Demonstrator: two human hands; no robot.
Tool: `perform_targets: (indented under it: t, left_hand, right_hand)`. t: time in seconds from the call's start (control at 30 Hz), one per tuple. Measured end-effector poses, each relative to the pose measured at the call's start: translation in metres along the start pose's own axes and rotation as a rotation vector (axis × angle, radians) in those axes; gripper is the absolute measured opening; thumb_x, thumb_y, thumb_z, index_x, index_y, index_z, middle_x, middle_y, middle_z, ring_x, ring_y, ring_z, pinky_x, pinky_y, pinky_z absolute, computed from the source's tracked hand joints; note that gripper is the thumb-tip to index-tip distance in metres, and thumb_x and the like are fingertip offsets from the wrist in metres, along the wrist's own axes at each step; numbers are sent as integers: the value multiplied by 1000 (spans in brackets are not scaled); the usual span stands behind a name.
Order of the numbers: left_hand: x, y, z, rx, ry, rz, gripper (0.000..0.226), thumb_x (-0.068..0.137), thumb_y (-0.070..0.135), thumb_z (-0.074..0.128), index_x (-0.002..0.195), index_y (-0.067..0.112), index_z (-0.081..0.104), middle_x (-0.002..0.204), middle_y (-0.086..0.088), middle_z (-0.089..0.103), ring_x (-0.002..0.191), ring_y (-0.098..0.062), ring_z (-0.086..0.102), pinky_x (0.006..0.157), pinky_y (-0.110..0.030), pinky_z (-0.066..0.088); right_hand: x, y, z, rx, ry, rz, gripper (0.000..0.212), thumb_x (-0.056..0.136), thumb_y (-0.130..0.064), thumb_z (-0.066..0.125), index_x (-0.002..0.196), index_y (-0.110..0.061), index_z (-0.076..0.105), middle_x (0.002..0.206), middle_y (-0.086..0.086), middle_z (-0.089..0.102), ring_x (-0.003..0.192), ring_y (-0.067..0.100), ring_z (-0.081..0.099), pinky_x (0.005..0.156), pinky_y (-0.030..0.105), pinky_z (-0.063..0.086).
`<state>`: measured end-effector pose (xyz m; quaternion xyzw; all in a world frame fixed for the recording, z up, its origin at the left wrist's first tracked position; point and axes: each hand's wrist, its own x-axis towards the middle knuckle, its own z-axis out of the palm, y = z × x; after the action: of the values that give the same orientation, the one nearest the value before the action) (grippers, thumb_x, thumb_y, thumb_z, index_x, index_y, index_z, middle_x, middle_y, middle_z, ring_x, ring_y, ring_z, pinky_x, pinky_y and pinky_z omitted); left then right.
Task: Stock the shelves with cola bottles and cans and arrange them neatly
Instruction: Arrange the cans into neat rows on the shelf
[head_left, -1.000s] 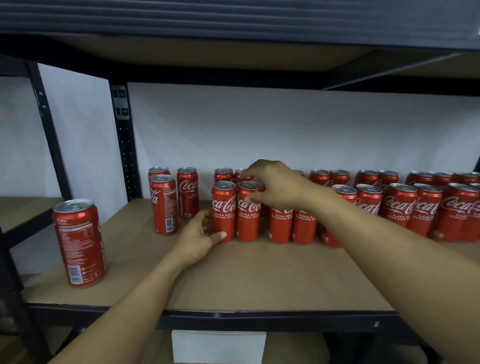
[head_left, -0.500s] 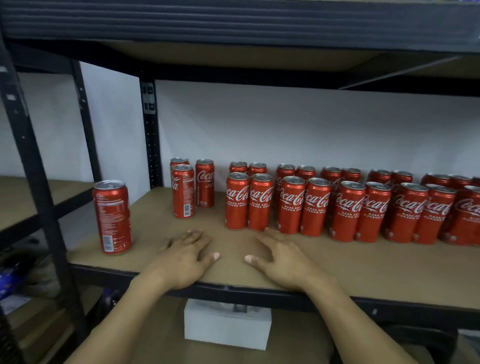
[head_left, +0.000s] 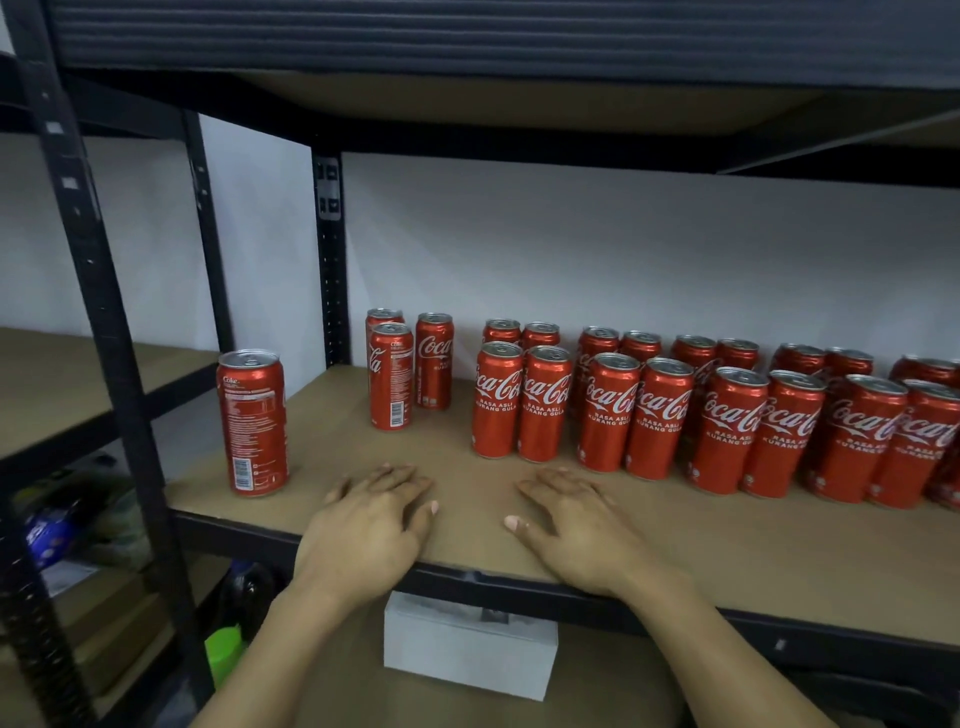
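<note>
Item: brown fibreboard shelf (head_left: 727, 561), mid-arranging. My left hand (head_left: 369, 525) and right hand (head_left: 576, 535) lie flat at its front edge, fingers spread, holding nothing. Red aluminium cola cans (head_left: 660, 415): two rows, labels forward. Lone red can (head_left: 253, 422), front left, well apart: probably next to grasp, turn and align.

a white wall (head_left: 623, 249) backs a black metal rack (head_left: 330, 291) with brown boards (head_left: 727, 561); a second rack (head_left: 67, 384) stands just left.

Both hands lie flat, palms down, at the shelf (head_left: 727, 551) front: left hand (head_left: 366, 530), right hand (head_left: 576, 530). Behind them stand rows of cans (head_left: 660, 415); one can (head_left: 253, 422) stands apart at the left.
</note>
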<state>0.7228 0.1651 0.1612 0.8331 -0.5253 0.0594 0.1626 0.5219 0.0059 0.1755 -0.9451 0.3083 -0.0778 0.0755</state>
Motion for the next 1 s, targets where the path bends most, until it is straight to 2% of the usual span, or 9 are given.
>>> perform_targets:
  t: [0.17, 0.3, 0.37, 0.47, 0.6, 0.7, 0.8, 0.9, 1.0]
  left_hand:
    - [-7, 4, 0, -26, 88, -43, 63, 94, 60, 15, 144, 43, 48, 155, 21, 39, 146, 0, 27, 122, -33, 16]
    - [-6, 1, 1, -27, 88, -59, 63, 93, 63, 15, 144, 44, 47, 154, 24, 38, 146, 1, 26, 122, -32, 16]
    - [-5, -1, 2, -25, 65, -57, 62, 93, 64, 17, 147, 44, 43, 156, 24, 35, 147, 2, 23, 123, -33, 15]
    - [-5, -3, 2, -28, 47, -48, 56, 98, 62, 27, 149, 43, 39, 159, 23, 30, 149, -1, 19, 123, -35, 14]
    - [-3, -3, 1, -31, 51, -30, 55, 99, 61, 28, 152, 43, 34, 161, 21, 25, 150, -2, 14, 123, -37, 11]
    - [-3, -4, 2, -32, 76, -14, 56, 100, 60, 28, 152, 42, 32, 162, 22, 23, 151, -2, 12, 123, -36, 8]
    - [-3, -7, 4, -46, 96, -2, 56, 99, 60, 29, 152, 41, 33, 161, 22, 25, 150, -3, 14, 123, -37, 9]
    - [-2, -7, 5, -46, 112, 7, 56, 99, 60, 29, 151, 41, 35, 161, 22, 26, 150, -3, 15, 123, -38, 11]
    - [-2, -7, 7, -52, 121, -1, 56, 98, 61, 30, 149, 41, 38, 158, 23, 30, 148, -2, 19, 123, -37, 14]
  right_hand:
    - [19, -23, -39, 78, -41, -159, 61, 93, -54, 63, 148, -30, 47, 149, -7, 52, 134, 12, 50, 111, 39, 44]
    - [52, -59, -94, 40, 126, -295, 49, 92, -42, 71, 138, -29, 59, 131, -5, 66, 115, 10, 61, 102, 32, 50]
    - [79, -76, -117, 29, 184, -342, 48, 90, -38, 74, 136, -30, 61, 123, -5, 69, 108, 10, 63, 96, 30, 50]
    - [130, -96, -135, -21, 188, -373, 55, 89, -33, 76, 140, -29, 56, 132, -2, 63, 115, 13, 58, 92, 28, 46]
    - [187, -120, -138, -105, 73, -391, 66, 88, -23, 76, 147, -28, 48, 145, 1, 52, 124, 18, 52, 91, 28, 41]
    - [215, -135, -133, -180, -49, -384, 71, 88, -21, 77, 150, -29, 44, 148, 1, 48, 127, 21, 51, 93, 34, 46]
    - [228, -141, -125, -215, -111, -386, 63, 86, -21, 78, 142, -31, 50, 144, 1, 51, 126, 25, 53, 95, 41, 51]
    - [225, -138, -126, -189, -97, -407, 55, 85, -24, 79, 135, -32, 58, 137, -1, 56, 119, 23, 56, 89, 39, 53]
    - [205, -132, -133, -177, -125, -411, 56, 85, -26, 79, 136, -34, 58, 136, -3, 59, 117, 20, 57, 95, 41, 53]
